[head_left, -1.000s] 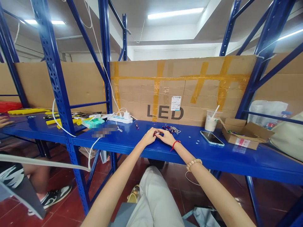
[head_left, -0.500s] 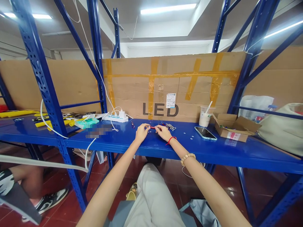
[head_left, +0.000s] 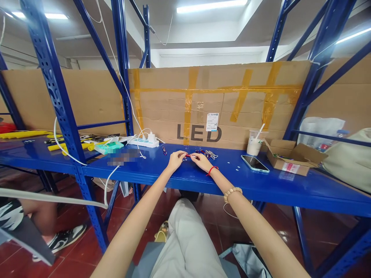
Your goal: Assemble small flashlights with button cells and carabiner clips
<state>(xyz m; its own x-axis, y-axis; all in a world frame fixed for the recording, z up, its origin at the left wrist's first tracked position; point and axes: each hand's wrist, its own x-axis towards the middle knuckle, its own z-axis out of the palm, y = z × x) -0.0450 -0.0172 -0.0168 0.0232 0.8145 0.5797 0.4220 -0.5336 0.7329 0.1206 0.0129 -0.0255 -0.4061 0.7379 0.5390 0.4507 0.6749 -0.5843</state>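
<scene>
A small red rod-like piece spans the gap between my two hands just above the blue table. My left hand pinches its left end with the fingertips. At the other end, the fingers of my right hand are closed on it. Its exact kind is too small to make out, and the fingers hide both ends. Right behind my right hand lies a pile of metal clips with dark red and purple pieces. One similar dark piece lies apart, left of my left hand.
A phone, a cup with a straw and an open cardboard box stand to the right. A power strip with white cables is at the back left. Blue rack posts flank the table. Another person's leg shows lower left.
The whole view has shifted slightly, with the scene a little farther right. Both hands keep their hold on the red piece, with hardly any change in pose.
</scene>
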